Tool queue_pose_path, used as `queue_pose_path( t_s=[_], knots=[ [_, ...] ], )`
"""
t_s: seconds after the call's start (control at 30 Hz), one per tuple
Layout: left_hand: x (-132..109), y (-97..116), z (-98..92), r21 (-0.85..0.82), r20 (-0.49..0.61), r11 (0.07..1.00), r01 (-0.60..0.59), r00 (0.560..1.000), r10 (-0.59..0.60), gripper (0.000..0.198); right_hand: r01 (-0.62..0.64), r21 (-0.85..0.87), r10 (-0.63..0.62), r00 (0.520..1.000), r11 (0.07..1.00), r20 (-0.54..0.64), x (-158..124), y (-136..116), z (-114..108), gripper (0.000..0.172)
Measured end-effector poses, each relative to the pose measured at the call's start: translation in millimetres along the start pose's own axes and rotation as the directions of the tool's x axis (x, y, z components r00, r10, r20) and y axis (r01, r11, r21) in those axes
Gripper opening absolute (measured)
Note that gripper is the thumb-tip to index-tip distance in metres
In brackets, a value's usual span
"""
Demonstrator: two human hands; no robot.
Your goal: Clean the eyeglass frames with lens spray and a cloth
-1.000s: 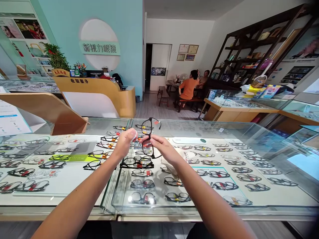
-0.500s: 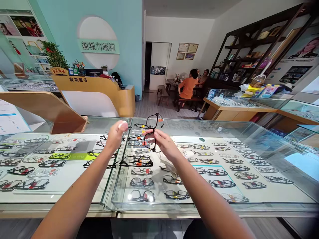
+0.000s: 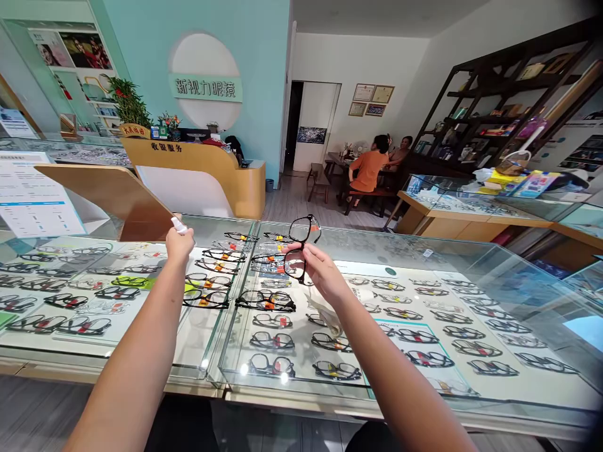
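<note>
Left hand has swung left, fingers wrapped around white spray bottle, near left display case far edge. Right hand pinches black-framed eyeglasses on end, above right display case, near far-left corner; loose pinch could drop them.

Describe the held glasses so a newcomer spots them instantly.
Find the glass display counter across the foreground. Above it, the right hand holds dark-framed glasses. Unlike neighbouring pairs, they're turned on end, one lens above the other.

Free air right of left hand; wooden board (tilted) blocks left.
</note>
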State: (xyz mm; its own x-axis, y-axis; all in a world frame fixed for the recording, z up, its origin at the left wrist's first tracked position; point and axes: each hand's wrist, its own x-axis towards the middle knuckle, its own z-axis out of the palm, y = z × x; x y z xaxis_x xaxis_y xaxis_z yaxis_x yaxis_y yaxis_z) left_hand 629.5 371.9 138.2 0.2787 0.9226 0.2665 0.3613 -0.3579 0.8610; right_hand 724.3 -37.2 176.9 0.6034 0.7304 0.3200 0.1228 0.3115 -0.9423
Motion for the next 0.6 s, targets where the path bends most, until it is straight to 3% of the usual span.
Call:
queue_pose_path(
  t_s=[0.17,0.6],
  knots=[
    [2.8,-4.7,-0.7,-0.012,-0.03,0.99,0.143,0.989,-0.144,0.03,-0.007,0.037,0.007,1.0,0.999,0.005,0.6,-1.1,-0.9,0.041],
    [4.2,-6.1,-2.9,0.071,0.0,0.974,0.213,0.977,-0.214,0.036,0.0,0.144,-0.001,1.0,0.99,0.004,0.1,-1.9,-2.1,0.036]
  ],
)
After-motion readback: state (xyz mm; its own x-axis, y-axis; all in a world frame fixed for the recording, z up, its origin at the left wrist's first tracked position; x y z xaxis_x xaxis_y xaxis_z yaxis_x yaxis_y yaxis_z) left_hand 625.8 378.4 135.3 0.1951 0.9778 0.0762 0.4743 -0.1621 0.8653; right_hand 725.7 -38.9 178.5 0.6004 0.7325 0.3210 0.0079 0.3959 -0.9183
